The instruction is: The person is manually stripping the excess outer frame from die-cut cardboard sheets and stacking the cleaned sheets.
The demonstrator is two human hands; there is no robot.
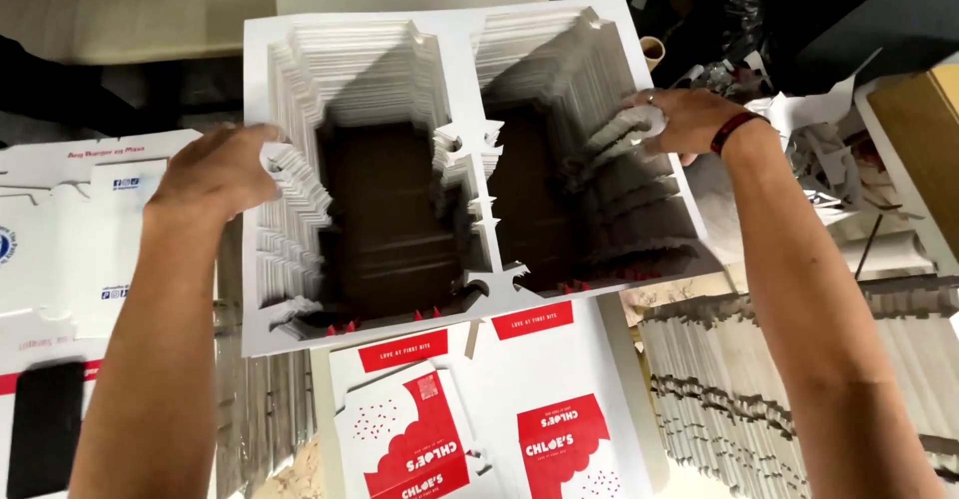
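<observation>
A thick stack of white die-cut cardboard frame sheets (460, 34) lies in front of me, with two deep box-shaped cut-out holes showing a dark surface below. My left hand (215, 171) grips the stack's left edge, fingers curled into the layered cut edge. On the right side, my right hand (689, 119), wearing a red wristband, grips the layered sheets at the edge of the right hole. Below the stack lie printed red-and-white flat box blanks (559, 439).
White printed carton sheets (70, 229) lie at the left. Stacks of flat cardboard (739, 389) stand on edge at the lower right. Crumpled paper scraps (829, 149) and a wooden surface (919, 129) are at the right. A small cup (652, 51) stands behind the stack.
</observation>
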